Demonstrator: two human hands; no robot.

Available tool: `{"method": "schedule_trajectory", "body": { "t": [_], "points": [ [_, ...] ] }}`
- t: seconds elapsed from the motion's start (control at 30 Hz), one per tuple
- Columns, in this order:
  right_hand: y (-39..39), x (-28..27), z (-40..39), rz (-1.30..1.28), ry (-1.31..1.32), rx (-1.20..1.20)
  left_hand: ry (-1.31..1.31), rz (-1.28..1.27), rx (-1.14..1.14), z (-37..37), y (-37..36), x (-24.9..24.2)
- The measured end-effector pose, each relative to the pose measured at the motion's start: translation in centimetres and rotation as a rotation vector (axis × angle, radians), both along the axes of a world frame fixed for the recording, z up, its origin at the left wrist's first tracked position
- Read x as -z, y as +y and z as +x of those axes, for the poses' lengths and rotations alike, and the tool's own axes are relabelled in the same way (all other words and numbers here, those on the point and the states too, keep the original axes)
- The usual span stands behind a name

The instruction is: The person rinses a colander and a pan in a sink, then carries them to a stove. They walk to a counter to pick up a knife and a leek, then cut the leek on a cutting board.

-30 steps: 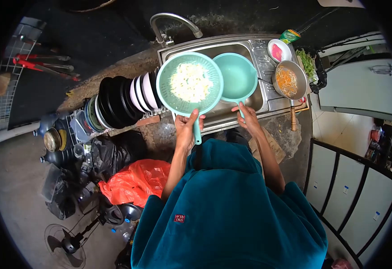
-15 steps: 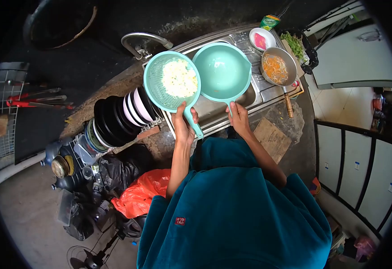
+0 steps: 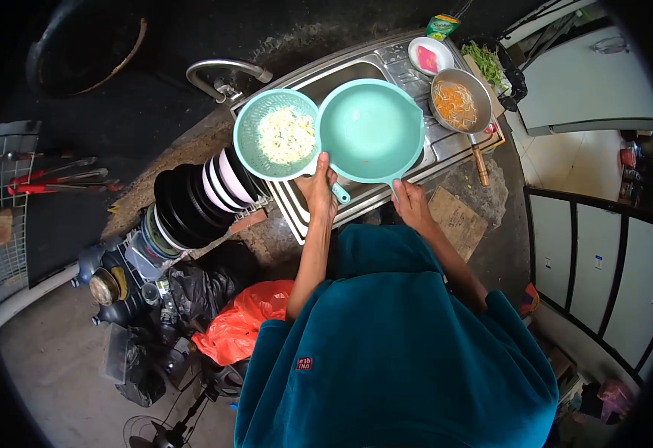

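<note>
Up and across comes the mint-green plastic bowl with a handle (image 3: pixel 371 123)! A second ago it sat behind the rim of the mint-green plastic colander (image 3: pixel 249 148); now it looms larger to us, and its near side covers the colander's edge. The colander, meanwhile, has dropped back a touch and looks smaller.

We see both at the steel sink basin (image 3: pixel 334 76), colander at nine o'clock of the bowl. The left grip (image 3: pixel 319 188) is wrapped around the colander's handle, thumb up near the rim; the right grip (image 3: pixel 412 203) is clasping the bowl's handle at the bowl's five o'clock. Whether the two rims actually touch, we can't tell from here.

Inside the colander we've got a heap of pale, chopped food (image 3: pixel 288 136); down near the bowl's six o'clock, a tiny orange speck.

Look round to two o'clock of the bowl: a round metal pan with a wooden handle (image 3: pixel 483 113) rests on the ridged steel drainboard (image 3: pixel 413 84), orange and pale shreds (image 3: pixel 453 104) inside. At one o'clock, a small white round bowl (image 3: pixel 415 52) carries something pink. Over at the colander's eleven o'clock arches the curved metal tap (image 3: pixel 229 63), and at eight o'clock we spot a row of black and pale plates (image 3: pixel 188 205) standing on edge.
</note>
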State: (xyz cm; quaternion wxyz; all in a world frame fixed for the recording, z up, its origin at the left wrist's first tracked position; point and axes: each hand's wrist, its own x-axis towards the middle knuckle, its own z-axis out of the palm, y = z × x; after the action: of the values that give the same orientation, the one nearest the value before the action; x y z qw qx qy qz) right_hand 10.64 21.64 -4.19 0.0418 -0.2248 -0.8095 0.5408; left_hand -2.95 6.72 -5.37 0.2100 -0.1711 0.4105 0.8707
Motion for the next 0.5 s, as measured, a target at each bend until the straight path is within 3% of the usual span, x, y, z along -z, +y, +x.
{"method": "schedule_trajectory", "body": {
  "t": [0.07,0.17,0.23,0.27,0.33,0.37,0.43,0.47,0.5],
  "points": [
    [1.1,0.1,0.2,0.085,-0.017,-0.047,0.072,-0.16,-0.033,-0.2,0.3,-0.4],
    [2.3,-0.1,-0.4,0.083,-0.065,-0.196,0.159,-0.169,-0.132,-0.4,1.1,-1.1],
    [2.9,-0.8,-1.0,0.329,-0.124,-0.22,0.231,-0.227,-0.167,-0.5,1.1,-0.7],
    [2.2,-2.5,-1.7,0.331,-0.122,-0.221,0.233,-0.226,-0.168,-0.6,1.1,-0.6],
    [0.1,-5.8,-3.6,0.775,0.357,0.253,0.27,-0.312,-0.194,-0.7,1.1,-0.4],
    [-0.3,-6.9,-4.3,0.774,0.358,0.248,0.268,-0.312,-0.198,-0.6,1.2,-0.4],
    [-0.8,-8.3,-5.4,0.879,0.244,-0.345,0.348,-0.447,-0.284,-0.1,1.8,-0.3],
    [-0.9,-7.2,-5.8,0.882,0.243,-0.344,0.348,-0.444,-0.284,0.1,2.0,-0.6],
    [-1.1,-5.2,-6.3,0.822,0.058,-0.529,0.353,-0.512,-0.267,0.3,2.2,-0.9]
  ]
}}
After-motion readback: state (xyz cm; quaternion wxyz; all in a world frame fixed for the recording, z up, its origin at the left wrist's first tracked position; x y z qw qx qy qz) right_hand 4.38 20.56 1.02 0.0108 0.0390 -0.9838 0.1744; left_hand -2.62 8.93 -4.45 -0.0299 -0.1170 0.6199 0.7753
